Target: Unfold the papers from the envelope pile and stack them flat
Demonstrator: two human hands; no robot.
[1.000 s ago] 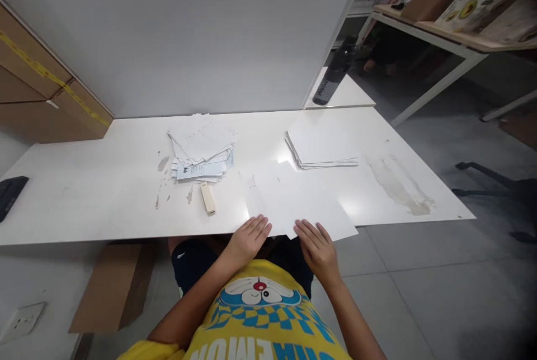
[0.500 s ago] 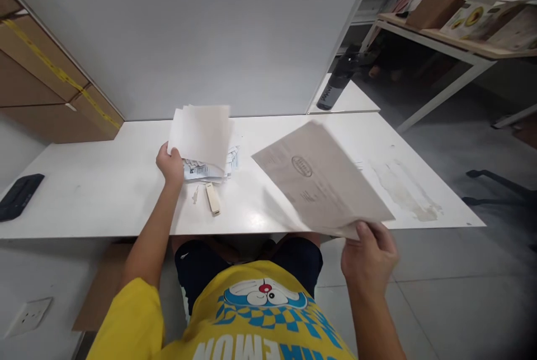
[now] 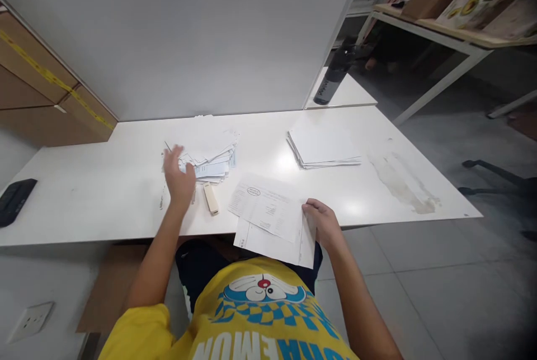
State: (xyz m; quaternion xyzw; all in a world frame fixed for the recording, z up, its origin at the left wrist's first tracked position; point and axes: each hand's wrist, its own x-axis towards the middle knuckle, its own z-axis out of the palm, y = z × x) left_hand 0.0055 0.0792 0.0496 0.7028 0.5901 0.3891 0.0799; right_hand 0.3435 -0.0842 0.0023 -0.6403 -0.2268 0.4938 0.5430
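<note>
**Printed sheets pinched at the near edge, other hand over the loose pile**

Sits at a white worktop in a yellow printed shirt, both arms stretched forward. Grips the printed sheets with the right hand, thumb on top and fingers closed on their right edge. Sheets flat on the near edge of the worktop, slightly right of centre, their near part overhanging towards the lap; a round stamp-like mark at the far-left corner of the top one.

Holds the left hand out to the left of centre, fingers spread apart, gripping nothing. Blurred, so cannot tell whether it touches anything; placed at the near-left edge of the loose pile, an untidy heap of white and pale-blue papers further back on the worktop.

Just right of that hand and near the pile, a small beige bar-shaped object, lying free. Far right of the printed sheets and well apart from them, a neat stack of white sheets. Further right, a brownish stain on the surface. At the far left edge, a dark flat device. Beyond the white partition, a dark bottle upright on a second surface. Against the left wall, taped cardboard boxes.
</note>
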